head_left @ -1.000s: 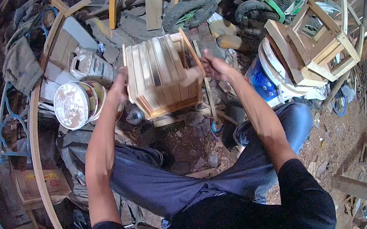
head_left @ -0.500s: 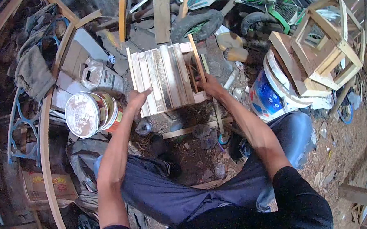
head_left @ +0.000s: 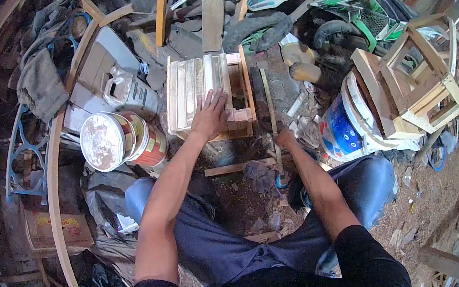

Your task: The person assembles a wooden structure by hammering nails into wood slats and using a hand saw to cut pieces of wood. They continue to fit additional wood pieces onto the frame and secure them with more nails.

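Note:
A small wooden frame box [head_left: 192,90] with pale moulded slats across its top stands on the ground in front of me. My left hand [head_left: 211,115] lies flat on the slats, fingers spread, near the open side where the inner frame shows. To the right of the box, a long thin wooden strip [head_left: 269,100] lies beside a dark flat piece [head_left: 259,92]. My right hand [head_left: 283,138] is low at the strip's edge, its fingers curled in. Whatever is between those fingers is hidden.
Paint buckets [head_left: 103,142] and a white jerrycan [head_left: 128,93] stand at left. At right, a blue-and-white bucket [head_left: 339,122] stands beside another wooden frame [head_left: 425,77]. A wooden piece [head_left: 239,167] lies between my feet. Green motorcycle parts [head_left: 360,7] are piled behind.
My left hand has moved from the box's left edge onto its top slats. My right hand has let go of the box's right side and come down toward the thin strip.

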A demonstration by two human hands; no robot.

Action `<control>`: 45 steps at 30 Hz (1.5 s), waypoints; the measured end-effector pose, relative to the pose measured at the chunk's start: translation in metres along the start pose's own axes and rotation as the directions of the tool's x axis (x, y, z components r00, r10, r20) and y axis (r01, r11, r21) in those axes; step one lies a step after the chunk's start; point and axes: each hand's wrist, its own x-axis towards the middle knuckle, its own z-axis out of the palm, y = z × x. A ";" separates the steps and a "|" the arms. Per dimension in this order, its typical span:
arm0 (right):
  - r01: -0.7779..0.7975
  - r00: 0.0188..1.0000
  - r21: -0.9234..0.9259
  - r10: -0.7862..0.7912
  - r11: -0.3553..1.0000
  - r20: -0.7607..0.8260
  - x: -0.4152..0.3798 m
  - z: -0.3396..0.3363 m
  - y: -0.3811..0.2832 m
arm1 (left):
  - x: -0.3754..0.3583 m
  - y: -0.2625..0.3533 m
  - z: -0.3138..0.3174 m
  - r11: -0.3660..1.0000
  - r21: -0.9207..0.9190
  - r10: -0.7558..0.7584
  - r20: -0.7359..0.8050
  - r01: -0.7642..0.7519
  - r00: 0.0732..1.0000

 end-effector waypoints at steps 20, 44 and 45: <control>-0.158 0.981 0.983 0.099 -0.099 0.167 -0.055 -0.105 -0.088 | 0.019 0.024 -0.024 0.964 -0.248 0.064 -0.131 -0.095 0.989; -0.112 0.988 0.983 0.124 0.143 0.094 -0.097 -0.066 -0.118 | 0.014 0.040 0.007 0.962 -0.151 0.244 0.114 -0.226 0.963; -0.071 0.988 0.979 0.148 0.189 0.043 -0.091 -0.059 -0.119 | 0.015 0.042 0.010 0.967 -0.150 0.225 0.119 -0.206 0.967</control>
